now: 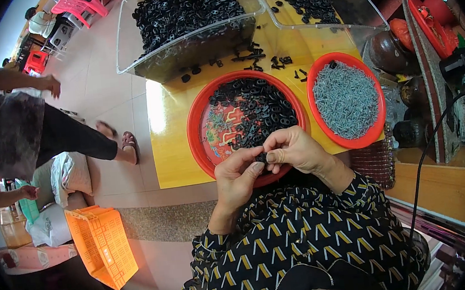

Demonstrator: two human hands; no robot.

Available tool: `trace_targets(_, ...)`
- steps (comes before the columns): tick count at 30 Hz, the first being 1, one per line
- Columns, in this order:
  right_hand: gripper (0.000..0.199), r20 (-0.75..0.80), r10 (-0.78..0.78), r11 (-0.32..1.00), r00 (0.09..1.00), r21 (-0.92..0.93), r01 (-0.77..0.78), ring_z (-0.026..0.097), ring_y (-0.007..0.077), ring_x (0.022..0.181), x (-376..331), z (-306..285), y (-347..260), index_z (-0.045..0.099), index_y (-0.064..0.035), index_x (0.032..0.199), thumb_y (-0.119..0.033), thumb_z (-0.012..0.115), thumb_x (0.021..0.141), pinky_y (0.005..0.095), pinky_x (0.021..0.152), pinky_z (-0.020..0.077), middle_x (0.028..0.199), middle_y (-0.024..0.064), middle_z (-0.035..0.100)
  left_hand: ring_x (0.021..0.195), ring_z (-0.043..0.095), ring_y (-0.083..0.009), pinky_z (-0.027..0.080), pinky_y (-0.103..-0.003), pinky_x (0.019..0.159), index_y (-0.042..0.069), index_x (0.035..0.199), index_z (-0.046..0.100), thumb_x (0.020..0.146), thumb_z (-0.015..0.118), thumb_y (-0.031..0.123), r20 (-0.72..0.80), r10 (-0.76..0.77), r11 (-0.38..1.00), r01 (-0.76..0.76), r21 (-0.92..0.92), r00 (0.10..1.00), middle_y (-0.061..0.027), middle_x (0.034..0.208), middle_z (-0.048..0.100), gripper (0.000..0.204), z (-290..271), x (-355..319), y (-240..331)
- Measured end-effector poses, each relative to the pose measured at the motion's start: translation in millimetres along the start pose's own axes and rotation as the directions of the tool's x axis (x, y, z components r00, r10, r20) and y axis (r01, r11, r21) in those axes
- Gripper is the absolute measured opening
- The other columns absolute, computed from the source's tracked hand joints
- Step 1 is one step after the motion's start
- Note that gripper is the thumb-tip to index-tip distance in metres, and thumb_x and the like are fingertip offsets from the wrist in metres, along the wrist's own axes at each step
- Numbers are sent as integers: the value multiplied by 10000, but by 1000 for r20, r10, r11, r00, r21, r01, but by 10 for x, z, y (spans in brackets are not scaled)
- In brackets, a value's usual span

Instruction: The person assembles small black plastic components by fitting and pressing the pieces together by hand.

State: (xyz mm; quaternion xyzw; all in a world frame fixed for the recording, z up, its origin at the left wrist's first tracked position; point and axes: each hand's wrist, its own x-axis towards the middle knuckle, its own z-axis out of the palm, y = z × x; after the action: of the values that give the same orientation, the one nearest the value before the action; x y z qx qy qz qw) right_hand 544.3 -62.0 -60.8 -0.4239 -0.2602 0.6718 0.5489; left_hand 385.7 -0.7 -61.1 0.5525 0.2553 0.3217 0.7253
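Over the near rim of a round red tray (197, 143), my left hand (236, 175) and my right hand (300, 152) meet, thumbs and fingertips pinched together. Between them is a small black plastic part (262, 158), mostly covered by the fingers. Many flat oval black pieces with holes (265, 105) fill the right side of the tray, and its printed bottom shows at the left. To the right, a red oval basin (311, 90) holds a heap of small silvery screws (347, 100).
Behind stand a clear bin (190, 54) full of black parts and another clear container (310, 27) around loose ones. Small black pieces (249, 56) lie on the yellow tabletop (175, 156). A person (46, 124) walks at left, near an orange crate (102, 244). A black cable (429, 148) hangs at right.
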Motion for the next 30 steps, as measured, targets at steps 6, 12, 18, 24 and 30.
trace_targets(6,99,-3,-58,998,998,1,58,566,102,583,22,24,23,556,3,806,-65,617,767,205,531,486,680,53,574,753,554,-101,459,-206,663,-37,992,565,739,571,-68,-37,21,997,-19,72,999,-53,859,574,255,30,-11,1)
trace_targets(12,82,-16,-92,995,996,-48,91,562,95,577,55,40,20,551,-2,787,-53,612,768,202,523,482,683,46,571,735,560,-102,462,-205,668,-46,988,560,734,559,-87,-27,135,970,-127,207,990,-48,840,569,257,25,15,-43)
trace_targets(18,88,-42,-62,997,997,-37,61,562,93,591,75,81,-48,551,1,806,-49,613,766,199,526,482,712,45,571,733,564,-103,461,-201,652,-45,995,557,743,574,-63,-31,67,981,-60,184,997,-59,852,581,253,-26,59,-16)
trace_targets(24,120,-40,-31,999,999,-21,31,556,92,589,45,71,-79,544,15,846,-51,609,769,198,515,476,722,48,570,754,549,-96,454,-200,669,-44,1042,532,768,542,-75,-10,-19,996,18,-83,1000,-38,828,567,276,-46,18,-66)
trace_targets(30,69,-109,-10,979,994,-205,-13,543,82,545,30,103,-108,546,11,822,-40,571,784,193,471,459,683,44,563,721,524,-79,435,-191,659,-39,1090,487,765,559,-59,6,-40,999,40,15,999,-23,803,548,333,42,-2,-12)
